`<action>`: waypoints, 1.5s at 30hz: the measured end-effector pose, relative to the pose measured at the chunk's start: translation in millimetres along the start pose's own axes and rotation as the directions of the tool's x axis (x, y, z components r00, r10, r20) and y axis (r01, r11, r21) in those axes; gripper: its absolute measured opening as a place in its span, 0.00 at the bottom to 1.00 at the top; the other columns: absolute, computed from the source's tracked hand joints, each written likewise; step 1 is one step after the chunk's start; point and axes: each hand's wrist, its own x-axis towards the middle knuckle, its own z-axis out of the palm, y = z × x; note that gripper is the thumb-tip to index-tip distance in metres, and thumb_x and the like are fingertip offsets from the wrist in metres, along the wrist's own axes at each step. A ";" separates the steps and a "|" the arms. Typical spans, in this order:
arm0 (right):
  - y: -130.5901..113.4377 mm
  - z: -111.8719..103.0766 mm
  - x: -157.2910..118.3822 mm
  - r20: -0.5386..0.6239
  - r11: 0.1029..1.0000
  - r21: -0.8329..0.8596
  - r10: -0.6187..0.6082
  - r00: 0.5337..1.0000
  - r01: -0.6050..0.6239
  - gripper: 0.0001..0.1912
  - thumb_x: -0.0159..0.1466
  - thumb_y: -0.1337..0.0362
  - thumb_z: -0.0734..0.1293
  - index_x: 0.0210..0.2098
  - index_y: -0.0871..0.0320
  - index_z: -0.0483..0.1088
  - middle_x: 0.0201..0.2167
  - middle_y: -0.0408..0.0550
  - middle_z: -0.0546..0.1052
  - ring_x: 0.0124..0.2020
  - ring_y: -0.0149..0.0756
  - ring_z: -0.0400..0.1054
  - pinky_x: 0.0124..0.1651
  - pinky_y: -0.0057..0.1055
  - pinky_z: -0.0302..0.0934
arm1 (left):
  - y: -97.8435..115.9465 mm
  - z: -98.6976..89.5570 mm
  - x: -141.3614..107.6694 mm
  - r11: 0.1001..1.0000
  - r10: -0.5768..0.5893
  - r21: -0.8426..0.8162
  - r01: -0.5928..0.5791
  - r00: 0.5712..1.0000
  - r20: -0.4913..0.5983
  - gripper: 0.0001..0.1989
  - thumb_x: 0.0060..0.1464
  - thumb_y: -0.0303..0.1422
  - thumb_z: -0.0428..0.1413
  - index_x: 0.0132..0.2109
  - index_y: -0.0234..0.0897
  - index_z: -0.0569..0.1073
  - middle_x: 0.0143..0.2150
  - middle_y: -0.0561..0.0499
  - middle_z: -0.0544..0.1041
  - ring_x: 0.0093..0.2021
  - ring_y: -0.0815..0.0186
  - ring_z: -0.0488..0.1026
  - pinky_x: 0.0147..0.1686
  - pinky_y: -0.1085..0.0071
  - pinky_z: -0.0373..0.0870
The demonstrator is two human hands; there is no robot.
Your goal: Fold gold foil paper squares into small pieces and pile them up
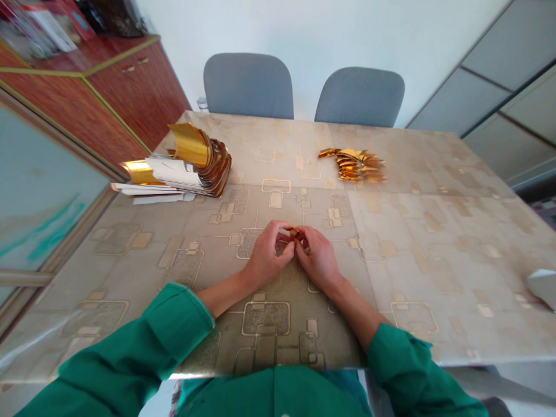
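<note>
Over the middle of the table, my left hand [270, 253] and my right hand [318, 259] meet at the fingertips. Between them they pinch a small piece of gold foil paper [294, 233], mostly covered by the fingers. Beyond my left hand, at the table's far left, stands a curved stack of gold sheets [193, 146] with white sheets [176, 172] beside it. A row of folded gold pieces [358, 165] lies beyond my right hand, toward the far edge.
The table [269, 324] has a patterned beige cover. Two grey chairs [248, 86] [359, 95] stand at its far side. A wooden cabinet [139, 95] is at the back left, and a whitish object [542, 286] sits at the right edge.
</note>
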 end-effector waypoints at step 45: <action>-3.7 1.1 0.3 -0.053 0.991 -0.122 0.044 0.998 -0.050 0.08 0.66 0.68 0.57 0.41 0.57 0.66 0.37 0.50 0.74 0.35 0.37 0.70 0.36 0.29 0.60 | -12.5 -9.1 7.5 0.985 -0.062 0.157 0.068 0.997 -0.042 0.06 0.54 0.25 0.53 0.39 0.36 0.72 0.33 0.52 0.79 0.30 0.69 0.76 0.31 0.75 0.71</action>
